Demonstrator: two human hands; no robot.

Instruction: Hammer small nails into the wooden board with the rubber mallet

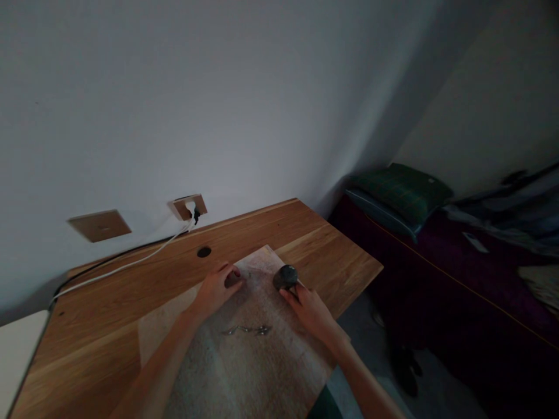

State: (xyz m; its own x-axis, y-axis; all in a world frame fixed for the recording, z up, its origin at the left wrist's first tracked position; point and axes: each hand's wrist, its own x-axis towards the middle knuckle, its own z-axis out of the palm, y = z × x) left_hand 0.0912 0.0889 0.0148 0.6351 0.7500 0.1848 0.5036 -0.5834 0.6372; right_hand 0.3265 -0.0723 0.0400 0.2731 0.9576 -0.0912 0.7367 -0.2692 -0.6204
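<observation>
Left hand (216, 293) palm-down, frame centre, fingers curled over small dark object (233, 280), grip unclear. Right hand (311, 312) flat, fingers extended together, tips touching dark rounded lump (285, 276).

Matt grained wood desk (305, 233), rough cloth mat (244, 366), smooth round object (285, 276)

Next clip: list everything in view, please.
desk: one, light wood, against the wall
mat: one, beige, on the desk
round object: one, dark grey, on the mat
small object: one, dark, on the mat
metal pieces: about three, silvery, mid-mat
cable: one, white, along the desk's back
wall plates: two, wood-coloured, above the desk
bed: one, dark purple, right
pillows: two, green over blue-grey, on the bed
left hand: one, touching the small object
right hand: one, touching the round object
</observation>
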